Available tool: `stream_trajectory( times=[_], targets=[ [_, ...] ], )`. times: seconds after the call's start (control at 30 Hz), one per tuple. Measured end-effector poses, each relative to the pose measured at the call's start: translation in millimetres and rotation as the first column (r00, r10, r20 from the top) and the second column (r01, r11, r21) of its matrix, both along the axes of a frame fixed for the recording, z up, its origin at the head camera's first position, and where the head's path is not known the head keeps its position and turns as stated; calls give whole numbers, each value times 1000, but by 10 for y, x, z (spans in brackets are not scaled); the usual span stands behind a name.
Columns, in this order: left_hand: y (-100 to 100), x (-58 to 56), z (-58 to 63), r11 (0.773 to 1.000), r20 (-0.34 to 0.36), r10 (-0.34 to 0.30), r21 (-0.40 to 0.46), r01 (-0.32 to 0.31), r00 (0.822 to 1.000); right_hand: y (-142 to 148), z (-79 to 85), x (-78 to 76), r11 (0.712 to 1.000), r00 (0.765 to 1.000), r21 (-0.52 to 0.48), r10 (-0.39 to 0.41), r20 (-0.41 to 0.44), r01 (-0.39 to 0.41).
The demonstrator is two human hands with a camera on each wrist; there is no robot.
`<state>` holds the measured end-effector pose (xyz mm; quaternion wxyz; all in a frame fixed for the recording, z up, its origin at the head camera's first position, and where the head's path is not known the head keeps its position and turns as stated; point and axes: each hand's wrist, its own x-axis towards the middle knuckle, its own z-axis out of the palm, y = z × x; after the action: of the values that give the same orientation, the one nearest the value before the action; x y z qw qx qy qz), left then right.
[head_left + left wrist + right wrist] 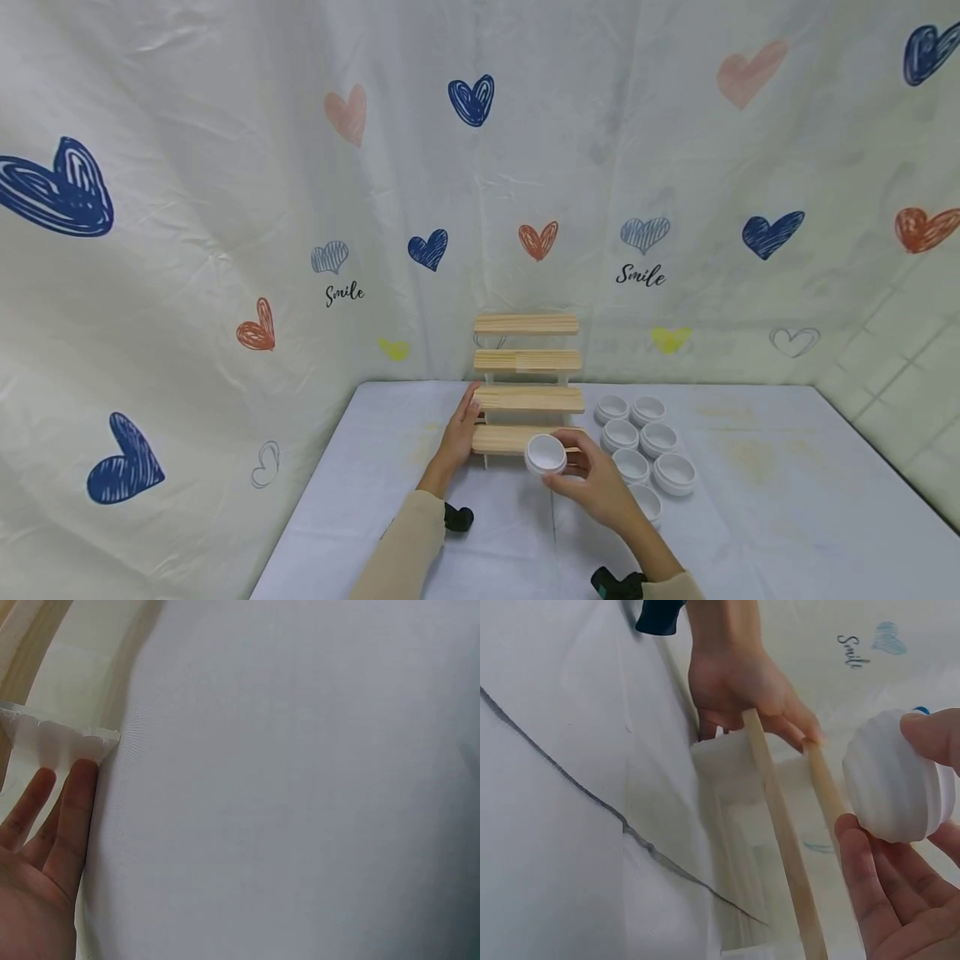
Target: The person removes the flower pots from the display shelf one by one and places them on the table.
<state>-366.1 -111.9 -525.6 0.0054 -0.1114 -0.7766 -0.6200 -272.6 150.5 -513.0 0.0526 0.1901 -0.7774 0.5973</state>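
Note:
My right hand pinches a small white ribbed cup between thumb and fingers, in front of the lowest shelf of a stepped wooden rack. The right wrist view shows the ridged outside of this cup close up. At the rack's left side, my left hand touches the frame. In the left wrist view, the fingers lie straight against a white bracket. The thumb of that hand is hidden there.
Several more white cups stand grouped on the white-covered table, right of the rack. A white curtain printed with hearts hangs close behind. Dark straps sit on both wrists.

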Motion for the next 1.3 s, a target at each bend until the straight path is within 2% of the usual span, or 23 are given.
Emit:
stream_trajectory(
  times=[0.37,0.6,0.73,1.3],
  targets=[
    [-1,-9,-7,1000,-14,-4,-7,4,1000,146,9,34,1000,998,3,22,-50,-22],
    [16,-192,-266,1000,-21,25,14,-24,999,270,23,67,1000,998,19,1,-67,0],
    [20,-222,-344,999,-34,44,5,-44,998,332,24,86,999,998,27,-27,-61,29],
    [12,-211,-357,999,-8,43,-1,-43,999,562,19,212,997,994,52,-54,-93,59]
  ],
)
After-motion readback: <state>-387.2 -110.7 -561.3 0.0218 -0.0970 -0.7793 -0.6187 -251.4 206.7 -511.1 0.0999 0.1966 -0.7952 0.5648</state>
